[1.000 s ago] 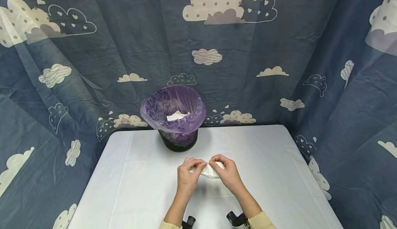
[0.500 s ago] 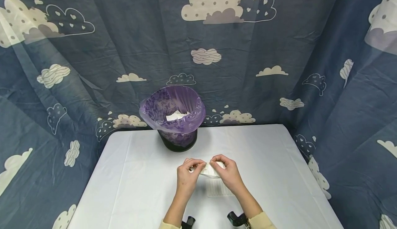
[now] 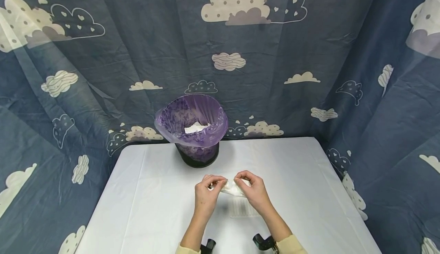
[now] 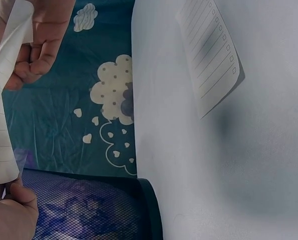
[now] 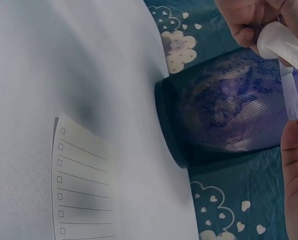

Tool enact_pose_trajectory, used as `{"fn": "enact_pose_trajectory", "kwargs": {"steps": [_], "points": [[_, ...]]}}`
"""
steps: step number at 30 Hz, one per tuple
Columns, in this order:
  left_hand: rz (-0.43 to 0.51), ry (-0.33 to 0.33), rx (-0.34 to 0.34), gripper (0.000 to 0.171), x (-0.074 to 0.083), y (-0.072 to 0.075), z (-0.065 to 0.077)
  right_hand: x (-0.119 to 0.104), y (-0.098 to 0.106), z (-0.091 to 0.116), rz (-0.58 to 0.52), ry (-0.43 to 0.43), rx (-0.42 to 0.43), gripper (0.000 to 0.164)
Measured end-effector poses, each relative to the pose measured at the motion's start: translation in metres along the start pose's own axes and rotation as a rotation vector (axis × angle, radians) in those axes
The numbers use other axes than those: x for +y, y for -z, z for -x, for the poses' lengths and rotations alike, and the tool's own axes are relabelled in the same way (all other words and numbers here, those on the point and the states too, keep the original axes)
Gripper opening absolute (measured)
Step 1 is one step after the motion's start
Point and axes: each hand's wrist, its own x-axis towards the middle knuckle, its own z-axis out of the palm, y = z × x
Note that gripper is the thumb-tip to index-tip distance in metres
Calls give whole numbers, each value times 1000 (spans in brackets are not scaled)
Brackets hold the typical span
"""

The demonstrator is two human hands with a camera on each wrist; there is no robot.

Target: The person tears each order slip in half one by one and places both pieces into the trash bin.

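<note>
My left hand (image 3: 205, 196) and right hand (image 3: 256, 194) are raised over the white table, thumbs and fingertips pinching the upper edge of a lined paper sheet (image 3: 234, 189). The sheet is bent and twisted between them, its curl plain in the left wrist view, where ruled lines run across the paper (image 4: 1, 147). Below the hands, a second paper sheet (image 3: 243, 208) lies on the table. The right wrist view shows small checkboxes and ruled lines on this sheet (image 5: 83, 187). My right hand and forearm cover part of it in the head view.
A dark mesh bin (image 3: 197, 156) with a purple bag liner (image 3: 165, 122) stands at the table's far edge, left of centre. White paper (image 3: 196, 128) lies inside it. Cloud-patterned blue curtains (image 3: 165, 47) surround the table (image 3: 154, 208).
My hands have drawn slightly apart, left hand to the left and right hand to the right. The held sheet has twisted, and its ruled lines show less in the head view.
</note>
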Motion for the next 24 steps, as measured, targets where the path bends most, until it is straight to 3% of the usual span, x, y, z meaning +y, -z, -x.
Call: {"fn": "enact_pose_trajectory", "kwargs": {"steps": [24], "points": [[-20,12,34,5,-1,8,-2,7,13,-4,-34,-53,43,6]]}}
